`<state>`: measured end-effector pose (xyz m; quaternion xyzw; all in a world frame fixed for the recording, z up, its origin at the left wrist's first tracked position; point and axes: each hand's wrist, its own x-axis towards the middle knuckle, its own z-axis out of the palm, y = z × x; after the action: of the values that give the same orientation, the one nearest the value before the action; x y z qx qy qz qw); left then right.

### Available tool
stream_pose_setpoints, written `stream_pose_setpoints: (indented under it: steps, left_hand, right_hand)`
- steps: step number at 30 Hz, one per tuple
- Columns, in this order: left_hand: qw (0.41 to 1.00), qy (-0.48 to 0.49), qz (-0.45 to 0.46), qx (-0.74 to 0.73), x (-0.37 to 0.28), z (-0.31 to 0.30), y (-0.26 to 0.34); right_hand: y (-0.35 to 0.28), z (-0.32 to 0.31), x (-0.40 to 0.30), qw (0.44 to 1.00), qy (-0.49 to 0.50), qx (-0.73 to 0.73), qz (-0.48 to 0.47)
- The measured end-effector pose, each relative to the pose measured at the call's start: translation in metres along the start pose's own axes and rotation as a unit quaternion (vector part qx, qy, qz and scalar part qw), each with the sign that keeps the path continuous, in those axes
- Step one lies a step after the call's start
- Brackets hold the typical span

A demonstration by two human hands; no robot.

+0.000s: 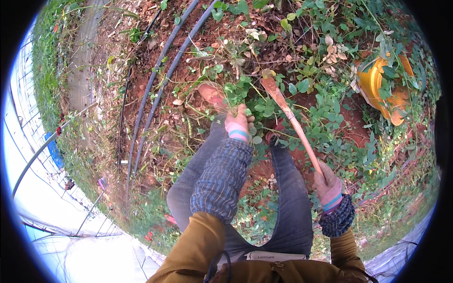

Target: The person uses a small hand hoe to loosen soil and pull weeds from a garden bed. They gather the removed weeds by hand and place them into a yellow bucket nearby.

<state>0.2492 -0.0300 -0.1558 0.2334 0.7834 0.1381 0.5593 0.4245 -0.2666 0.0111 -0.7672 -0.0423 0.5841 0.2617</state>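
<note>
My left hand (pixel 239 120), in a pink knit glove cuff, is closed around a bunch of green leafy weeds (pixel 238 92) above my left shoe (pixel 212 94). On the right, my right hand (pixel 325 180) grips the lower end of a wooden handle (pixel 302 136). The far end of that tool, a narrow reddish-brown head (pixel 271 86) that looks soil-stained, points up and left into the foliage. Its exact kind cannot be told. Leaves partly hide my right shoe (pixel 277 127), between the held weeds and the handle.
Two dark irrigation pipes (pixel 159 76) curve along the red soil at left. A thinner black tube (pixel 124 102) runs beside them. At right, a yellow plastic object (pixel 378 83) lies partly under leaves. Leafy plants and dry stems surround my legs. Greenhouse framing (pixel 35 152) stands at far left.
</note>
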Motion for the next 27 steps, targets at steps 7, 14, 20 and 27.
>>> stream_pose_setpoints:
  steps: [7, 14, 20, 27]
  left_hand:
    - [0.995, 0.044, 0.071, 0.055, 0.100, 0.032, 0.035]
    - [0.965, -0.048, 0.057, 0.253, 0.118, 0.038, 0.058]
    - [0.969, -0.045, 0.018, 0.244, 0.131, 0.043, 0.056]
    - [0.949, -0.138, 0.002, 0.284, 0.118, 0.013, 0.052]
  right_hand:
    - [0.001, -0.004, 0.004, 1.000, 0.007, -0.008, 0.005]
    - [0.008, -0.003, 0.007, 1.000, 0.003, -0.015, 0.004]
    - [0.009, -0.001, 0.010, 0.999, 0.003, 0.005, 0.042]
    - [0.012, 0.003, 0.010, 1.000, 0.017, -0.005, 0.013]
